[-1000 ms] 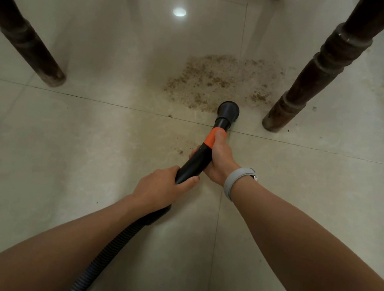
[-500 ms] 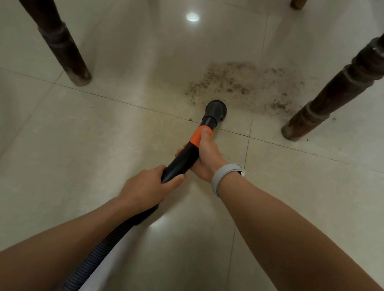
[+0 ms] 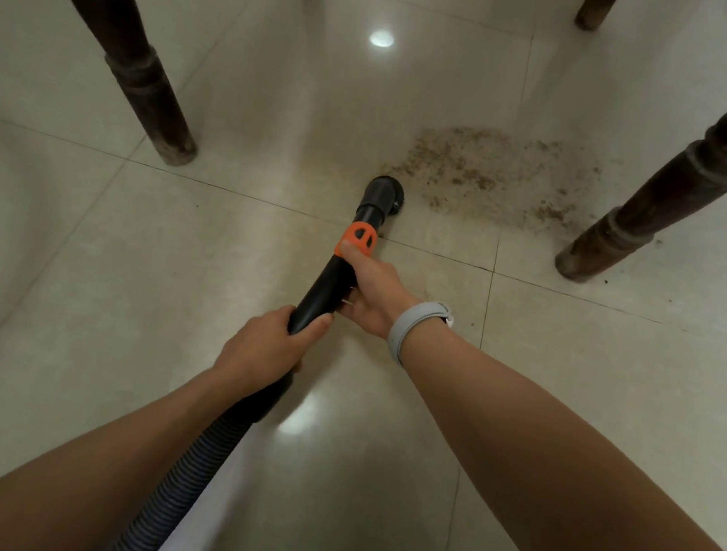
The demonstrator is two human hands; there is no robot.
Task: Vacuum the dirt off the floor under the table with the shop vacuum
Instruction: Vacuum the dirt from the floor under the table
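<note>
Hands both on the vacuum wand [image 3: 326, 286], arms stretched forward and low. Left hand [image 3: 262, 347] wraps the rear of the wand where the ribbed hose [image 3: 181, 480] joins. Right hand [image 3: 373, 293], grey wristband [image 3: 410, 325] on the wrist, closes its grip further forward, thumb at the orange collar [image 3: 358, 238]. Round nozzle [image 3: 382, 192] sits on the floor [image 3: 66, 276] ahead of that grip, at the near-left edge of the dirt [image 3: 487, 171]. Table legs [image 3: 682, 173] flank both sides.

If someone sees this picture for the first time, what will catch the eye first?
Probably the black vacuum wand with its orange collar, held in the middle by the left hand and right hand. Next, the patch of brown dirt on the glossy pale tile floor, beside the dark turned wooden table leg on the right.
</note>
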